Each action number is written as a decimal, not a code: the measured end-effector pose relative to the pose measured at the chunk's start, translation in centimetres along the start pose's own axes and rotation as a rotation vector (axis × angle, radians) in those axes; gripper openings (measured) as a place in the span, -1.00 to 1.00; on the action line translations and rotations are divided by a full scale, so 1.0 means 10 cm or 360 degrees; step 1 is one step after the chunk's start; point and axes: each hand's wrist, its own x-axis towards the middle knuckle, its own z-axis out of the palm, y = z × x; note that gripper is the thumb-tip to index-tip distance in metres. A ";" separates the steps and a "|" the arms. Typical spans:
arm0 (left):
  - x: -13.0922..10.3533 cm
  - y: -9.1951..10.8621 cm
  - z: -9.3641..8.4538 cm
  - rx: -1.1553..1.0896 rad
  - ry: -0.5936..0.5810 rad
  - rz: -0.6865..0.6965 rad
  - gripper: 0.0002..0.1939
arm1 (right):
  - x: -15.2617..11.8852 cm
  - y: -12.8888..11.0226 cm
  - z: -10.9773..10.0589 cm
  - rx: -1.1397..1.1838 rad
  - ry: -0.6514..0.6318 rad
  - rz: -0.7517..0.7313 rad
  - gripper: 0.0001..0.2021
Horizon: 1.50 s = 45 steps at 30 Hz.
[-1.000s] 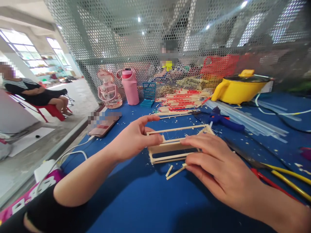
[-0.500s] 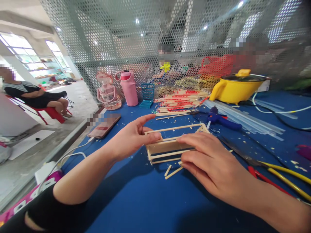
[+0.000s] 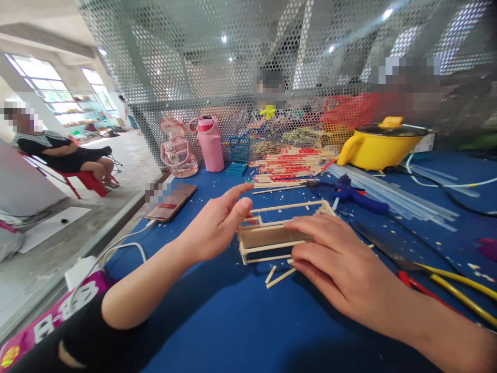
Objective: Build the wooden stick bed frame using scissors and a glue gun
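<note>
- Stick frame [image 3: 272,235]: open box of pale sticks with a flat panel [image 3: 267,237] along one side; on the blue surface [image 3: 233,321], between the two hands.
- Left hand [image 3: 217,223]: at the frame's left end. Thumb raised clear of the bars, index finger extended; visible fingers released. Contact by the hidden fingers: cannot tell.
- Right hand [image 3: 337,259]: laid over the frame's right part, fingers bent. Upper fingertip on the panel's top edge; lower fingertips close together at the near side. Whether they grasp the frame or a stick end: cannot tell.
- Two cut sticks [image 3: 281,278]: near side of the frame, just beside the right fingertips.
- Blue glue gun [image 3: 359,198]: beyond the frame, to the right; translucent rods [image 3: 404,199] behind it.
- Pile of sticks [image 3: 291,165] with red bands: farther back, left of the yellow pot [image 3: 382,147].
- Phone [image 3: 173,203]: left of the left hand, cable attached.
</note>
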 end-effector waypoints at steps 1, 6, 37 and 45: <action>-0.01 -0.01 -0.01 0.0109 0.0030 0.0028 -0.41 | 0.00 0.00 0.00 0.0003 -0.0004 -0.0001 -0.91; 0.04 -0.15 -0.09 0.0413 0.0521 -0.0028 -0.50 | -0.01 0.02 0.04 0.0024 -0.0027 0.0007 -0.92; -1.06 0.23 1.12 0.0094 0.0235 0.0100 -0.76 | -0.84 -0.75 0.16 0.0532 0.0195 0.0919 -0.91; -1.11 0.29 1.08 0.0023 0.0118 0.0185 -0.82 | -0.87 -0.80 0.22 0.0440 0.0264 0.0811 -0.89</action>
